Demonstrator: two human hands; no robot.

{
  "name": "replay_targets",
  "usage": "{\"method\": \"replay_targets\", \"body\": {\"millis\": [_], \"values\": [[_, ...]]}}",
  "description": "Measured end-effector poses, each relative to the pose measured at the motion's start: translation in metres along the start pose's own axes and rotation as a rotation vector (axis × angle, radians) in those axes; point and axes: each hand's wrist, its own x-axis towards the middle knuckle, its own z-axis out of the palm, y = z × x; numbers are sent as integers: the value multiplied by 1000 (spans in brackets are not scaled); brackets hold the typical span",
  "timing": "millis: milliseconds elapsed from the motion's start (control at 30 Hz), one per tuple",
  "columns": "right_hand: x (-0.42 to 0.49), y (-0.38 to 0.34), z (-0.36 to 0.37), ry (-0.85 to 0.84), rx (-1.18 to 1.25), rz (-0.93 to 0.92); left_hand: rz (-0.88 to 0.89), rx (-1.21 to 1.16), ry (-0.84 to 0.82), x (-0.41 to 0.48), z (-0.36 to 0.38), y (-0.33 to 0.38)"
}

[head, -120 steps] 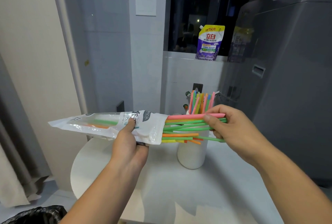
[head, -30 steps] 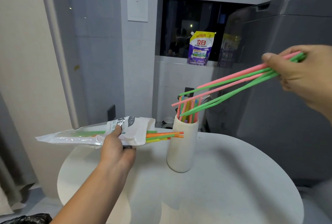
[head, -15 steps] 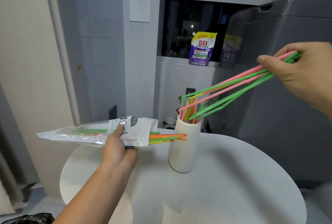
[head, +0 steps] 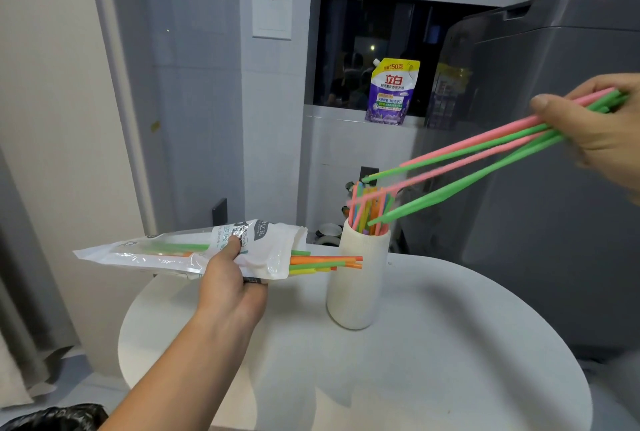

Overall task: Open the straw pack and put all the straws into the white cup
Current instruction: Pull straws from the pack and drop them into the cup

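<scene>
My left hand [head: 230, 287] grips the white straw pack [head: 173, 252], held level above the table's left side. Orange, green and yellow straws [head: 325, 262] stick out of its open right end, beside the white cup [head: 356, 288]. The tall cup stands upright on the round table and holds several coloured straws [head: 367, 207]. My right hand [head: 602, 129], raised at the far right, pinches a bunch of pink and green straws [head: 485, 153]. They slant down to the left, and their lower tips hang just over the cup's mouth.
The round white table [head: 450, 361] carries only the cup. A grey washing machine [head: 554, 188] stands close behind on the right. A purple detergent pouch [head: 393, 91] sits on the window ledge. A black bin bag [head: 52, 418] lies at the lower left, near a curtain.
Four seconds ago my right hand was pulling straws from the pack. It has since lifted a bunch up to the right and now lowers their tips closer to the cup's mouth. The left hand stays put.
</scene>
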Motion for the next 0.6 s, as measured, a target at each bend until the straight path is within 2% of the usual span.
{"method": "replay_targets", "body": {"millis": [133, 267, 600], "values": [[-3, 0, 1, -35, 126, 24, 3, 5, 1, -1, 0, 0], [-11, -2, 14, -62, 154, 35, 6, 15, 0, -1, 1, -1], [-15, 5, 29, 44, 102, 79, 10, 27, -4, 0, 1, -3]]}}
